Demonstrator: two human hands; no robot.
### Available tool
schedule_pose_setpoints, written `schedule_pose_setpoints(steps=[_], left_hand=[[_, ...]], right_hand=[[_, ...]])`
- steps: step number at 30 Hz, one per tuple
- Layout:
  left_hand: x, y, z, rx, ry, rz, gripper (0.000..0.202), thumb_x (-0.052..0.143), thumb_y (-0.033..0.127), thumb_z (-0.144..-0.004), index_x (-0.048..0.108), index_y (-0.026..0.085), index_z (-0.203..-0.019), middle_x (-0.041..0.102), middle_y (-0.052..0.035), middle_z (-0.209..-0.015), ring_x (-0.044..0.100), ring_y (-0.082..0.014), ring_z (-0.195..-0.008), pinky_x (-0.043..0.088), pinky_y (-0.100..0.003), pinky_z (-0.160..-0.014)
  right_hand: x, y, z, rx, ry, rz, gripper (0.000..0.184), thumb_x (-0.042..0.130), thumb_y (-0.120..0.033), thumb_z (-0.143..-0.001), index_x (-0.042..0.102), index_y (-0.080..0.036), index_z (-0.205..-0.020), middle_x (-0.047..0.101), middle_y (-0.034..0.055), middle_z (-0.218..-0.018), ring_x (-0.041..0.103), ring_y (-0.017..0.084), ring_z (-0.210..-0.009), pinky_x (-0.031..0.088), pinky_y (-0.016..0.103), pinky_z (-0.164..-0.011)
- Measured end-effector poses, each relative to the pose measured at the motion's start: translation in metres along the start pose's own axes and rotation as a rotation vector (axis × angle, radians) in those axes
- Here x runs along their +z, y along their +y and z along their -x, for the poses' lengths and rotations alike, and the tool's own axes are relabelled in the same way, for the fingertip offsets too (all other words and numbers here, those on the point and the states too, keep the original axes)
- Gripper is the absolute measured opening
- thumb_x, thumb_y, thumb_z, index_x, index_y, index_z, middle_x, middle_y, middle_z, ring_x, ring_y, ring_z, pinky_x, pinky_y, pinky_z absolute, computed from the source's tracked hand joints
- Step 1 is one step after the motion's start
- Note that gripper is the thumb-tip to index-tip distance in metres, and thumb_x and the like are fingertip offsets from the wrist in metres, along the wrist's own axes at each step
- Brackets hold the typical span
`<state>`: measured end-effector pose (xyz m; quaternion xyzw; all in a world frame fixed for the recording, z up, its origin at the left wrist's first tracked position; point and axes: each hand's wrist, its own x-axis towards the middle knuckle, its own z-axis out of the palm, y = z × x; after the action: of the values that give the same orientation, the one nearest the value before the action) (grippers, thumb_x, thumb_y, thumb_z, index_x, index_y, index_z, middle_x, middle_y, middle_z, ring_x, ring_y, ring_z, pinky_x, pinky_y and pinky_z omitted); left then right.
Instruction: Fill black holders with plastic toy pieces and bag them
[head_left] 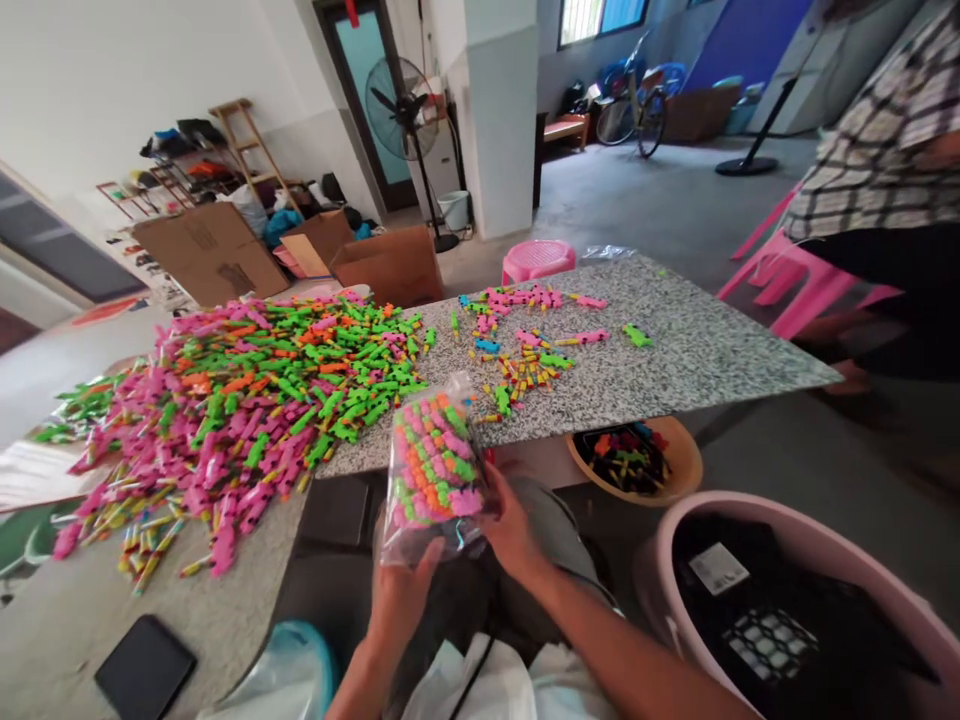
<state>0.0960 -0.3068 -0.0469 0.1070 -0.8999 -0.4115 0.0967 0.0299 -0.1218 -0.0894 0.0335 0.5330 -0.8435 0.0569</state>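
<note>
Between my two hands is a clear plastic bag packed with rows of pink, green and orange small toys, held above my lap at the table's edge. My left hand grips its lower left part, thumb in front. My right hand is closed on the bag's right side; some of its fingers are hidden behind the bag. To the left spreads a large pile of the same colourful toys, some with yellow striped sticks. Several loose toys lie on the speckled table beyond the bag.
A black phone-like slab lies at the lower left. A blue-rimmed tub stands below it. On my right are an orange basin of toys and a large pink tub. A person in a checked shirt is at the far right, near pink stools.
</note>
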Motion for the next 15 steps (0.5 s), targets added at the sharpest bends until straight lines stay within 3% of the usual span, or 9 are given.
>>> schedule_pose_setpoints(steps=[3, 7, 9, 12, 15], left_hand=[[0.004, -0.001, -0.011, 0.04, -0.13, -0.039, 0.039, 0.052, 0.051, -0.096, 0.075, 0.02, -0.096, 0.077, -0.0102, -0.099, 0.072, -0.0306, -0.1, 0.059, -0.049, -0.095], [0.01, -0.003, -0.02, 0.006, -0.153, -0.115, 0.045, 0.047, 0.051, -0.097, 0.075, 0.02, -0.081, 0.076, -0.0096, -0.087, 0.072, -0.0305, -0.09, 0.06, -0.049, -0.088], [0.015, -0.002, -0.022, -0.017, -0.142, -0.121, 0.042, 0.048, 0.05, -0.097, 0.077, 0.021, -0.093, 0.078, -0.0101, -0.097, 0.073, -0.0323, -0.101, 0.059, -0.049, -0.093], [0.019, -0.002, -0.02, 0.045, -0.12, -0.1, 0.042, 0.052, 0.047, -0.096, 0.072, 0.023, -0.125, 0.073, -0.0109, -0.131, 0.065, -0.0336, -0.128, 0.051, -0.051, -0.112], [0.019, -0.004, -0.014, 0.1, -0.155, -0.098, 0.04, 0.052, 0.043, -0.097, 0.071, 0.025, -0.127, 0.071, -0.0117, -0.133, 0.064, -0.0336, -0.131, 0.049, -0.053, -0.116]], right_hand=[[0.008, 0.006, 0.002, 0.078, -0.005, -0.071, 0.088, 0.085, -0.026, -0.074, 0.049, -0.028, -0.154, 0.071, 0.0092, -0.133, 0.071, 0.027, -0.115, 0.057, 0.044, -0.101], [0.018, 0.008, 0.006, 0.182, -0.066, -0.196, 0.063, 0.086, -0.025, -0.068, 0.067, -0.027, -0.128, 0.077, 0.0056, -0.117, 0.074, 0.027, -0.101, 0.061, 0.04, -0.087], [0.02, 0.009, 0.006, 0.21, -0.084, -0.247, 0.062, 0.088, -0.025, -0.063, 0.068, -0.027, -0.122, 0.078, 0.0037, -0.112, 0.073, 0.026, -0.097, 0.061, 0.039, -0.084], [0.018, 0.016, 0.002, 0.212, -0.057, -0.237, 0.054, 0.09, -0.029, -0.062, 0.071, -0.024, -0.112, 0.079, 0.0035, -0.102, 0.073, 0.025, -0.09, 0.06, 0.038, -0.082], [0.018, 0.027, -0.006, 0.256, 0.044, -0.15, 0.041, 0.089, -0.041, -0.064, 0.071, -0.021, -0.096, 0.077, 0.004, -0.086, 0.071, 0.024, -0.074, 0.059, 0.038, -0.071]])
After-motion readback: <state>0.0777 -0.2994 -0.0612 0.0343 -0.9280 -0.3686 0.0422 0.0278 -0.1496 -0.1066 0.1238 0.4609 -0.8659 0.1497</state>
